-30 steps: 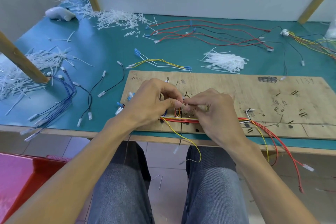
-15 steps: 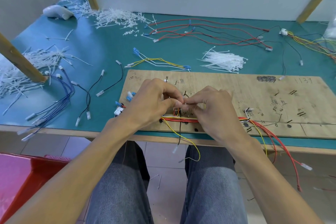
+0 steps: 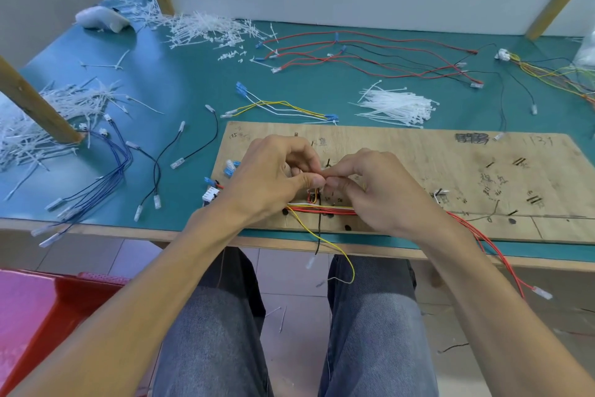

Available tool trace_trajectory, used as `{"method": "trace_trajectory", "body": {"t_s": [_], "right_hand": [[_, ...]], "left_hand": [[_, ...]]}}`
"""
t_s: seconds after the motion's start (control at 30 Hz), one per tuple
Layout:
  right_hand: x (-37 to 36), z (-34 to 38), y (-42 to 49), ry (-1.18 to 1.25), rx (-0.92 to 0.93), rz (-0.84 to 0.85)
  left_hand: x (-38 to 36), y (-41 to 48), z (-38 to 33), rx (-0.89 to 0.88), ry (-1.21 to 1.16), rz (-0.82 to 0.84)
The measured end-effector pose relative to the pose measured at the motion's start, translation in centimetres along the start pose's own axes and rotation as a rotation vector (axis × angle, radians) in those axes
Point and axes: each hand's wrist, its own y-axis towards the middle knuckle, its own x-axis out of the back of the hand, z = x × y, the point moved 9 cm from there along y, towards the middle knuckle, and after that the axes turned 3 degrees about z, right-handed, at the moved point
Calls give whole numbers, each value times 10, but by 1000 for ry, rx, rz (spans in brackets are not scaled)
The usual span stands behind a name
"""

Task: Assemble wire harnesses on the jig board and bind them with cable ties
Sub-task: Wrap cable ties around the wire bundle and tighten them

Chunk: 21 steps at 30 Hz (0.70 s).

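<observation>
Wire harness (image 3: 322, 210): red bundle with a white and a yellow strand, flat along the near edge of the jig board (image 3: 450, 155), running left-right under both hands. One yellow wire (image 3: 331, 243) and one black wire (image 3: 318, 232) branch off it and hang over the table edge between the knees. The red tails (image 3: 502, 263) droop off the edge on the right and end in a white terminal. White connector (image 3: 211, 195) and blue connectors (image 3: 230, 168) sit at the board's left end. Left hand (image 3: 273, 181) and right hand (image 3: 380, 190) are together just above the bundle, each pinching the same small pale piece (image 3: 323, 176) between thumb and forefinger; too small to tell if it's a tie. Other fingers curled, wrists low over the board, forearms coming in from either side of the lap. Board lies on the green table mat (image 3: 161, 81). Just behind it: a loose stack of white cable ties (image 3: 396, 105) and a yellow-white wire set (image 3: 280, 106). Farther back: long red and black leads (image 3: 370, 52) and heaps of white tie offcuts (image 3: 206, 28). Left of the board: black jumpers (image 3: 180, 152), blue wires (image 3: 106, 171), more offcuts. Containers: red bin (image 3: 48, 316) below the table edge, lower left beside the left knee, only its red-pink inside shows, contents can't tell. Clear bag (image 3: 586, 52) at far right edge, contents can't tell.
</observation>
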Motion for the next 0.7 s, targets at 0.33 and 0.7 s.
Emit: {"method": "trace_trajectory", "body": {"t_s": [0.33,0.7], "right_hand": [[5,-5,4,123,-58,-73],[11,2,1,271,-34,-114]], "left_hand": [[2,3,2,-5,-17,5],[-7,10,-8,-64,194,236]]}}
